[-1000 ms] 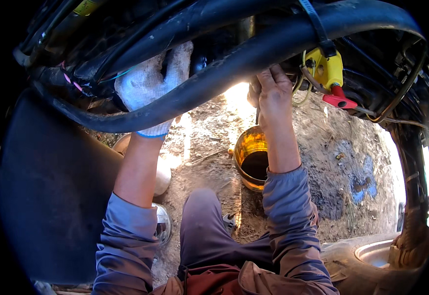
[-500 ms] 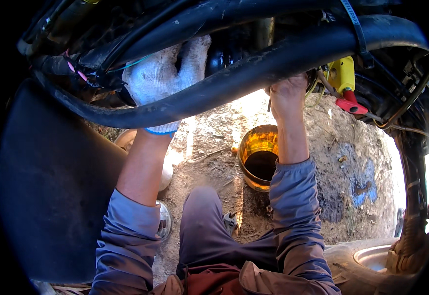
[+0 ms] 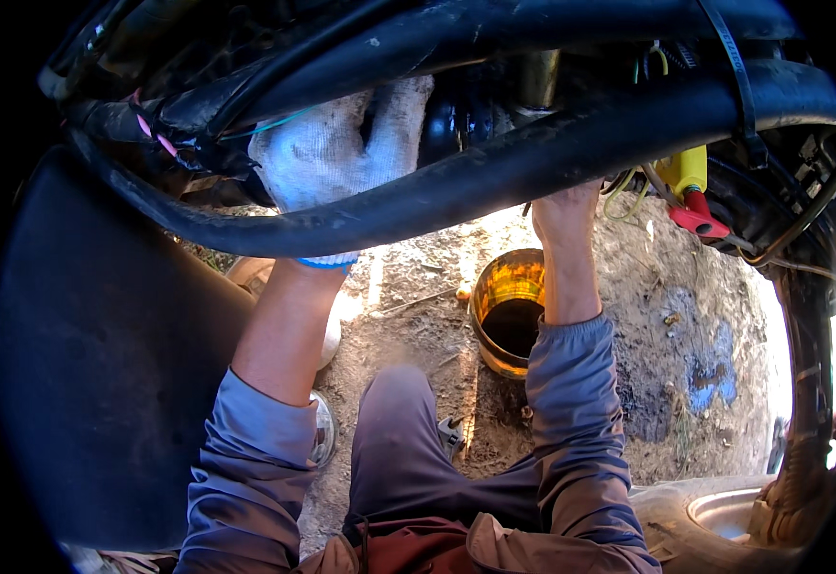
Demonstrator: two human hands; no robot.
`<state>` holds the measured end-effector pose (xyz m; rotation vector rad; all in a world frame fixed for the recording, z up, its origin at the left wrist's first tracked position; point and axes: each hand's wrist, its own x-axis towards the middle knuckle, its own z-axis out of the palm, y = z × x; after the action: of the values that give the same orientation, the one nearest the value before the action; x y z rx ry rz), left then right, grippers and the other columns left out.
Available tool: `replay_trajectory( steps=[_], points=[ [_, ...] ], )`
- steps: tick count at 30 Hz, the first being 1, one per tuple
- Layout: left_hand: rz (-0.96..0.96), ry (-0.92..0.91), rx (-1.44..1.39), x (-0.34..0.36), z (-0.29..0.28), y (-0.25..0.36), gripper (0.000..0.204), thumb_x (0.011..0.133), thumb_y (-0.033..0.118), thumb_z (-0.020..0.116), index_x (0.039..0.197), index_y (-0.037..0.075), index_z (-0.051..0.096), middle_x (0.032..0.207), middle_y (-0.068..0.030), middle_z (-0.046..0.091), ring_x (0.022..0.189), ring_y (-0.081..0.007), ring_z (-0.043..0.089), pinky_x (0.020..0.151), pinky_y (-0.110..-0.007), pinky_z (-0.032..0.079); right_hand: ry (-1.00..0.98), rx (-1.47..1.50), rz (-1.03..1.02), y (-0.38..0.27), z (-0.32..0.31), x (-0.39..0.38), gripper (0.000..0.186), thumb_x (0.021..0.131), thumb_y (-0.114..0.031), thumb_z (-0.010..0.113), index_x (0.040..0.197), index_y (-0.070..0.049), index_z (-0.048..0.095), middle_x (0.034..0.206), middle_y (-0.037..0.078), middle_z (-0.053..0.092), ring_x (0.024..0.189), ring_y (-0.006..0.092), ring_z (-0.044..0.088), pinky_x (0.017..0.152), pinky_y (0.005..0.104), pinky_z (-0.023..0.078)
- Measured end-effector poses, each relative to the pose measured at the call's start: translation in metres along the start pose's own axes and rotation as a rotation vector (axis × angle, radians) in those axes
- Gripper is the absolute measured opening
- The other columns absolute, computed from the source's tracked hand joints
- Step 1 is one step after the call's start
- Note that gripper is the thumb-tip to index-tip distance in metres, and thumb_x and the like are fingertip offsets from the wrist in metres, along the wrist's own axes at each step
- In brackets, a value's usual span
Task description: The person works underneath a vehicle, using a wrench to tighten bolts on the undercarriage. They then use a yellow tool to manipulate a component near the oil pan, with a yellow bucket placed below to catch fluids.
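My left hand (image 3: 317, 153), in a white knit glove with a blue cuff edge, reaches up behind a thick black hose (image 3: 418, 191). Its thumb stands apart from the rest of the hand, but the fingertips vanish behind an upper black hose (image 3: 341, 57). To the right, my bare right hand (image 3: 568, 206) is raised behind the lower hose, its fingers curled and mostly covered. Whatever it grips is hidden. Between the hands, above the lower hose, are a dark glossy part (image 3: 461, 124) and a brass-coloured cylinder (image 3: 539, 78).
Below my right hand a bucket (image 3: 494, 356) holding dark liquid stands on the dirt ground. A yellow part (image 3: 688, 170) and red connector (image 3: 698, 216) hang at right among cables. A dark panel (image 3: 121, 354) fills the left; a tyre (image 3: 676, 517) lies lower right.
The view has shifted slightly, so the hoses, hands and bucket sit a little lower and farther right. My right hand is now more covered by the lower hose.
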<state>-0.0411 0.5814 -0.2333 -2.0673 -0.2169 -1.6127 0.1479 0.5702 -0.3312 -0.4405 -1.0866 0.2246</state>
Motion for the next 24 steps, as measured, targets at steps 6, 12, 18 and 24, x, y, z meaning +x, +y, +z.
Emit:
replay_trajectory(
  steps=[6,12,18,24],
  points=[
    [-0.014,-0.003,0.000,-0.002,0.003,-0.001,0.035,0.082,0.011,0.069,0.116,0.004,0.065,0.118,-0.0165,0.064,0.108,-0.0329,0.061,0.096,-0.046,0.045,-0.086,-0.128,0.014,0.009,-0.019,0.001,0.018,0.097,-0.012,0.059,0.110,0.000,0.063,0.083,0.000,0.063,0.073,0.0023,0.055,0.058,0.0150,0.043],
    [-0.026,-0.009,0.004,-0.004,0.003,-0.002,0.034,0.083,0.011,0.068,0.116,0.004,0.065,0.118,-0.0164,0.065,0.108,-0.0326,0.061,0.096,-0.045,0.045,-0.090,-0.004,-0.017,0.005,-0.010,0.006,0.019,0.097,-0.008,0.056,0.112,0.002,0.062,0.090,0.003,0.068,0.079,0.0077,0.061,0.071,0.0202,0.049],
    [-0.034,-0.006,0.009,-0.003,0.002,0.004,0.034,0.083,0.010,0.068,0.116,0.004,0.065,0.118,-0.0163,0.065,0.108,-0.0322,0.062,0.096,-0.045,0.046,-0.071,-0.556,-0.229,0.017,-0.021,0.007,0.022,0.095,-0.004,0.055,0.116,0.000,0.062,0.096,0.010,0.070,0.088,0.0132,0.065,0.080,0.0249,0.050],
    [-0.042,-0.016,0.016,-0.006,-0.002,0.005,0.034,0.083,0.010,0.068,0.116,0.004,0.065,0.118,-0.0161,0.065,0.108,-0.0318,0.062,0.095,-0.044,0.046,-0.173,-0.640,-0.067,0.010,-0.033,0.012,0.021,0.096,-0.010,0.056,0.114,-0.001,0.063,0.091,0.012,0.070,0.083,0.0170,0.067,0.072,0.0277,0.051]
  ],
)
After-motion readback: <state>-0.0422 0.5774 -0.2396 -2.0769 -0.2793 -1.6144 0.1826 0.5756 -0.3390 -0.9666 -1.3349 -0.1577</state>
